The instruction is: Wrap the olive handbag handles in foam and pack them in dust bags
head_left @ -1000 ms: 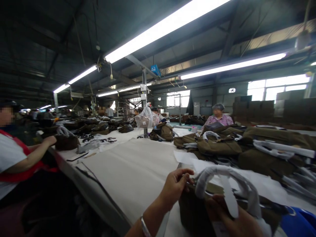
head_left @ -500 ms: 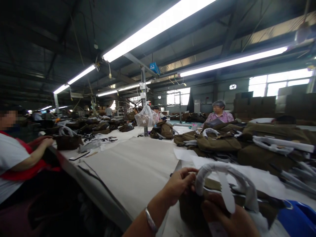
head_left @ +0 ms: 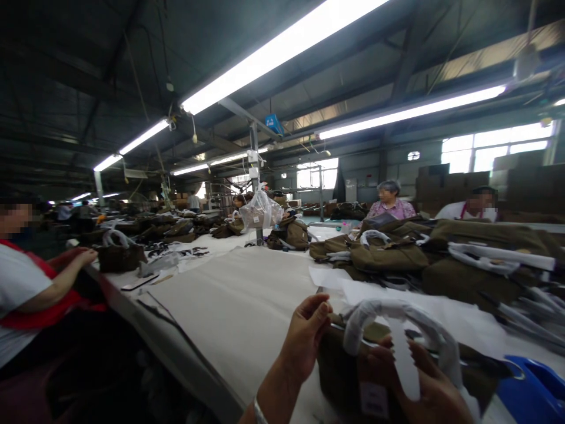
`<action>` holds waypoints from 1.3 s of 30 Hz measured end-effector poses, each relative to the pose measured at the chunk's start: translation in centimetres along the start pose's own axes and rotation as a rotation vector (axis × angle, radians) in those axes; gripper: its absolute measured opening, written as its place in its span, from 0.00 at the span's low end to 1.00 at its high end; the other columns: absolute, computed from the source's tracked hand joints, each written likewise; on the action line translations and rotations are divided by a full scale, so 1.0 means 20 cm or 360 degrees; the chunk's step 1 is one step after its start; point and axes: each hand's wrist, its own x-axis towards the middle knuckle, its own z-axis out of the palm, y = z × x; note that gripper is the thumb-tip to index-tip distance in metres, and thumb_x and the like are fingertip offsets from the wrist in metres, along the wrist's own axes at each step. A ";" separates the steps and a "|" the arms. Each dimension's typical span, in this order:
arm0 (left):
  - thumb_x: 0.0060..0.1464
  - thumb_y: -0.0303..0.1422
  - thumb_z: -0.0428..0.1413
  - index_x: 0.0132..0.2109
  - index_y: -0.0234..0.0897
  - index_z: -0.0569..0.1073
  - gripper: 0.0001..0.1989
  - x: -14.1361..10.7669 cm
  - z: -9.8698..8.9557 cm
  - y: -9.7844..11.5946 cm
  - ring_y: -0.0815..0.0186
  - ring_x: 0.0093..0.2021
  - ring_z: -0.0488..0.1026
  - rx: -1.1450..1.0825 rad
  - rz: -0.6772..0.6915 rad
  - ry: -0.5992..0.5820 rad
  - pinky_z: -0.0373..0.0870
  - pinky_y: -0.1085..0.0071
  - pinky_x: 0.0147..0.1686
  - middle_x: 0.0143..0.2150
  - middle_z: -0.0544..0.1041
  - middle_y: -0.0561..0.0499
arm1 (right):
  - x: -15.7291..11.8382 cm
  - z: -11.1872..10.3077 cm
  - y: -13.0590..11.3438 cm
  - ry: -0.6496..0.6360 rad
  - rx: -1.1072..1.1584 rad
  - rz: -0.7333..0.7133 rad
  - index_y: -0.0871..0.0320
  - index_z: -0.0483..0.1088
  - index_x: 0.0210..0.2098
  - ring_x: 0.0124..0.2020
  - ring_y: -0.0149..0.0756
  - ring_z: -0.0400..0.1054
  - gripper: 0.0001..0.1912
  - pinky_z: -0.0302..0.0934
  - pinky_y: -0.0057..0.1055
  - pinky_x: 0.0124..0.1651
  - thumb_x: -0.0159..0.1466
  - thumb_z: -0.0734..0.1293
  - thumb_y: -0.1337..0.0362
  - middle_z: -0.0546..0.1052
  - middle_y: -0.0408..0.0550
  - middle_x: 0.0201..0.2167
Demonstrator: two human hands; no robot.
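Note:
A dark olive handbag (head_left: 339, 371) stands on the table before me, its arched handles (head_left: 364, 321) wrapped in whitish film. My left hand (head_left: 304, 338) is closed at the bag's upper left corner, thumb and fingertips pinched together; whatever lies between them is too small to name. Bent over the bag's front, below the handle, my right hand (head_left: 435, 380) grips it, its fingers partly hidden. A white strip with toothed edges (head_left: 404, 359) crosses in front of this hand; whether the hand pinches it I cannot tell. A white label (head_left: 374, 400) shows low on the bag.
Olive bags (head_left: 388, 256) are piled at the right, beyond white sheets (head_left: 379, 294). A blue object (head_left: 536, 388) lies at the right edge. A pale covering (head_left: 229, 288) spreads over the table. At the left, a co-worker (head_left: 26, 282) stands near another bag (head_left: 121, 256).
My left hand has moved slightly left, off the handle's base. My right hand has shifted, the toothed strip has turned and dropped a little, and the bag's label has come into view.

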 end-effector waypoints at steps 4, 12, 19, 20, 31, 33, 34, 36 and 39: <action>0.48 0.45 0.69 0.46 0.37 0.80 0.22 0.00 0.01 -0.02 0.68 0.37 0.76 0.0260 0.0172 -0.0038 0.73 0.74 0.42 0.36 0.79 0.49 | -0.01 0.06 0.06 -0.0103 0.0042 0.0075 0.45 0.83 0.37 0.42 0.45 0.80 0.14 0.77 0.30 0.38 0.64 0.65 0.50 0.82 0.46 0.46; 0.59 0.42 0.59 0.46 0.35 0.81 0.16 0.01 0.01 -0.01 0.61 0.37 0.78 0.0857 0.0411 0.0001 0.74 0.71 0.35 0.40 0.82 0.45 | 0.03 0.04 -0.05 -0.0160 0.0201 0.0316 0.49 0.80 0.40 0.40 0.46 0.80 0.14 0.75 0.35 0.42 0.65 0.65 0.52 0.84 0.47 0.40; 0.61 0.41 0.58 0.49 0.38 0.80 0.15 -0.02 -0.03 0.00 0.65 0.30 0.74 0.1075 0.0492 0.0060 0.69 0.73 0.30 0.39 0.82 0.47 | 0.04 0.01 -0.11 -0.0165 0.0267 0.0386 0.50 0.79 0.40 0.41 0.45 0.79 0.13 0.74 0.36 0.47 0.66 0.63 0.56 0.83 0.49 0.39; 0.61 0.41 0.58 0.50 0.39 0.80 0.15 -0.02 -0.03 -0.01 0.65 0.31 0.75 0.1079 0.0481 0.0038 0.70 0.72 0.32 0.42 0.83 0.46 | 0.04 0.01 -0.11 -0.0166 0.0272 0.0374 0.50 0.79 0.40 0.42 0.45 0.79 0.13 0.74 0.36 0.47 0.66 0.63 0.57 0.83 0.49 0.39; 0.54 0.42 0.65 0.41 0.35 0.83 0.15 0.04 0.02 -0.02 0.66 0.31 0.75 0.0686 0.0210 -0.0119 0.68 0.76 0.28 0.34 0.82 0.46 | 0.03 0.01 -0.08 -0.0166 0.0308 0.0434 0.48 0.80 0.38 0.41 0.48 0.80 0.12 0.75 0.37 0.46 0.63 0.66 0.54 0.83 0.47 0.39; 0.56 0.46 0.62 0.45 0.36 0.81 0.18 0.03 -0.02 -0.03 0.67 0.33 0.75 0.0564 0.0224 -0.0020 0.68 0.76 0.29 0.36 0.82 0.47 | 0.03 0.02 -0.07 -0.0134 0.0316 0.0455 0.47 0.80 0.38 0.42 0.49 0.79 0.12 0.75 0.39 0.46 0.62 0.66 0.52 0.83 0.47 0.40; 0.58 0.47 0.61 0.46 0.37 0.81 0.19 0.03 -0.04 -0.03 0.68 0.34 0.75 0.0519 0.0241 0.0026 0.69 0.76 0.31 0.37 0.82 0.47 | 0.02 0.02 -0.07 -0.0111 0.0314 0.0455 0.47 0.80 0.37 0.42 0.49 0.79 0.12 0.75 0.39 0.47 0.62 0.66 0.52 0.83 0.46 0.40; 0.60 0.47 0.59 0.46 0.37 0.81 0.19 0.00 -0.06 -0.03 0.68 0.36 0.75 0.0477 0.0285 0.0067 0.70 0.75 0.36 0.38 0.81 0.48 | 0.03 0.02 -0.09 -0.0061 0.0316 0.0452 0.47 0.80 0.35 0.43 0.50 0.79 0.12 0.74 0.39 0.46 0.61 0.66 0.51 0.83 0.46 0.40; 0.60 0.44 0.60 0.42 0.36 0.82 0.16 -0.08 -0.04 -0.01 0.65 0.37 0.75 0.0519 0.0356 -0.0027 0.70 0.71 0.43 0.32 0.80 0.49 | 0.03 0.00 -0.14 -0.0013 0.0336 0.0515 0.47 0.80 0.33 0.41 0.50 0.78 0.12 0.74 0.39 0.45 0.60 0.67 0.50 0.82 0.47 0.40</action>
